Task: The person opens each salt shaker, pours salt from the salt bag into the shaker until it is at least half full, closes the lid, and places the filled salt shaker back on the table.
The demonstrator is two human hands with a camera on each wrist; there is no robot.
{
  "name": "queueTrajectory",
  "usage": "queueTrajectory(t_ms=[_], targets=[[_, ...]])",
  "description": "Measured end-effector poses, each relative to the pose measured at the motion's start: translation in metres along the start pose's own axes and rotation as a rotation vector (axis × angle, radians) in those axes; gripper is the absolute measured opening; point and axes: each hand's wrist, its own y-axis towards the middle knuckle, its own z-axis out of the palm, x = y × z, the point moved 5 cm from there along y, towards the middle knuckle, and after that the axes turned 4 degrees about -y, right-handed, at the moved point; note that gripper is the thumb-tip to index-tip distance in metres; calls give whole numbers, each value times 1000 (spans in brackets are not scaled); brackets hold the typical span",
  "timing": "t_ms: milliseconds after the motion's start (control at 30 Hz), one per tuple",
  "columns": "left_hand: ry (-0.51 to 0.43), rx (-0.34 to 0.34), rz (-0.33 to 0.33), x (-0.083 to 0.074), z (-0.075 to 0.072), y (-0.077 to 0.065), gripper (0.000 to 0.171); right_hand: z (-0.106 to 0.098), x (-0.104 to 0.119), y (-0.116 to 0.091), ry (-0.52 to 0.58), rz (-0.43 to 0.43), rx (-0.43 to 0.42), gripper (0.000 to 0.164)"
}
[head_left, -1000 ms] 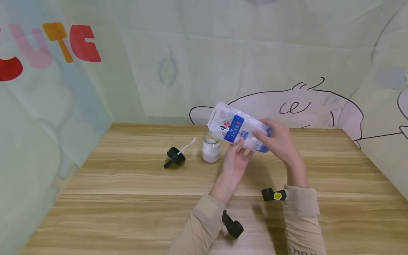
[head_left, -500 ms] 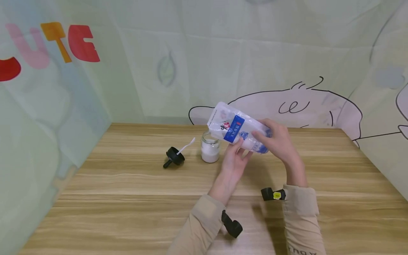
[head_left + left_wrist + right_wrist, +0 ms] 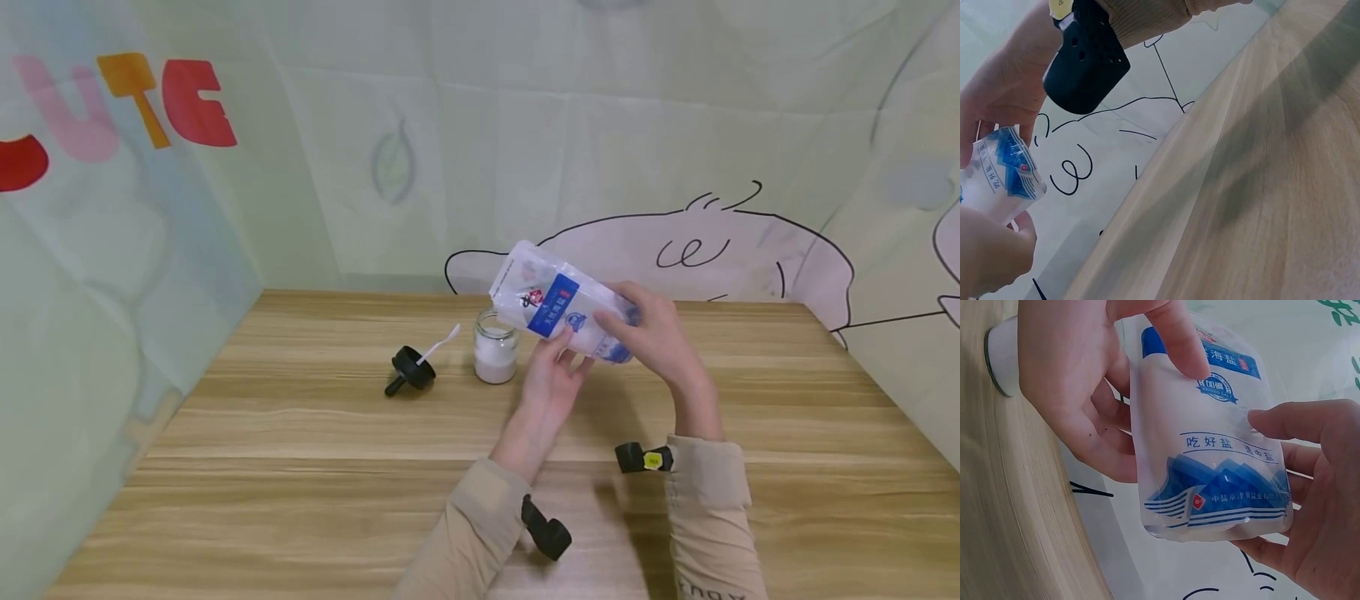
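Black plastic is seen first at the left: a lid [image 3: 413, 367] laid on the table [image 3: 300, 425], with a white stem [image 3: 440, 345] slanted up from it. Next, a glass jar [image 3: 496, 337] is stood upright, uncapped and partly filled with white contents [image 3: 495, 369]. Farther right, the bag [image 3: 551, 292] is held slanted, its left end at the jar's mouth; whether the two touch cannot be told. Filling of the jar from the bag is judged to be the step in hand, though no falling stream can be made out. For the next move, that end should be held steady over the mouth and the tilt adjusted gently, so that nothing is spilled.

Near its middle, the bag is clamped by the left hand [image 3: 551, 375], thumb on the front, other fingers behind. Its right end is gripped by the right hand [image 3: 652, 329], also with the thumb on the front.

As for writing, "UTE" can be read at the far left in pink, orange and red letters [image 3: 126, 75], after a red shape cut off by the frame. On the bag, "海盐" is printed on a blue band [image 3: 1230, 360], "加碘" and "SALT" on a badge [image 3: 1217, 387], and "吃好盐" below. Beside a red mark [image 3: 1198, 500], a line begun with "中盐" is partly lost in creases. On the right sleeve [image 3: 708, 517], dark lettering is cut off.
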Motion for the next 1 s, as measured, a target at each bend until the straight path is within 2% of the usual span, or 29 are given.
queueTrajectory(t_ms=[467, 733, 1000], targets=[[-84, -27, -21, 0, -1, 2, 40, 2, -4, 0, -5, 20, 41, 44], [-69, -30, -20, -1, -3, 1, 42, 4, -7, -1, -51, 46, 85, 42], [-64, -34, -22, -1, -3, 1, 41, 6, -10, 0, -45, 56, 109, 43]])
